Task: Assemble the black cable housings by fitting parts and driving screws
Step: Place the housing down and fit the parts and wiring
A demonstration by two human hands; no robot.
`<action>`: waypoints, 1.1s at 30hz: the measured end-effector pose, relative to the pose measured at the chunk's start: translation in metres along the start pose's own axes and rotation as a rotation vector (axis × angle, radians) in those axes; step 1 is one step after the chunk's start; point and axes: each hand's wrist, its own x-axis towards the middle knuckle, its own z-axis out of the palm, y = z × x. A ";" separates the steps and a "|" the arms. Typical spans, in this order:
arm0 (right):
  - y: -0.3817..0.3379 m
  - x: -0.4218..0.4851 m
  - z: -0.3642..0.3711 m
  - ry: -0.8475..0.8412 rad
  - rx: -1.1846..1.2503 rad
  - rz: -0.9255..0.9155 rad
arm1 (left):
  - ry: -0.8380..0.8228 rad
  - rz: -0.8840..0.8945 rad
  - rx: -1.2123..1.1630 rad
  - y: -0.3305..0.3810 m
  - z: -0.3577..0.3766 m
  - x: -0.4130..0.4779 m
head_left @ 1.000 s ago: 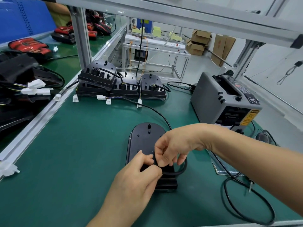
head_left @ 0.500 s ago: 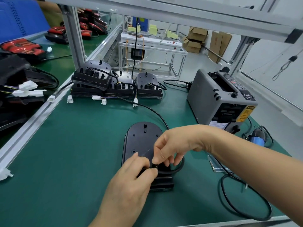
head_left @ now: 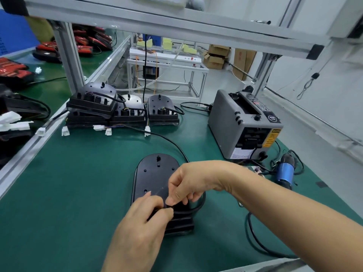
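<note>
Over the past second I see little shift on the green table: both hands stay at the near end of the black housing, which lies toward the table's front edge. The cable-fitting step looks unfinished and the screws still to come. The right hand pinches the looped cable with curled fingertips. The left hand pinches it just beside, low against the housing.

A grey box-shaped tape dispenser sits at two o'clock on the green-matted bench; brown cardboard boxes stand beyond at one o'clock.
</note>
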 end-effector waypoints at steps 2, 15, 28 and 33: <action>-0.002 0.000 -0.001 0.000 -0.013 0.003 | 0.001 0.005 0.002 -0.001 0.000 0.000; -0.007 -0.002 0.002 0.016 -0.079 0.001 | 0.034 -0.006 -0.027 -0.002 0.004 0.000; -0.001 -0.007 0.003 0.004 -0.008 -0.020 | 0.103 -0.015 -0.056 -0.003 0.007 0.004; -0.005 -0.008 0.002 -0.014 -0.055 -0.034 | 0.074 0.045 -0.087 -0.004 0.006 0.003</action>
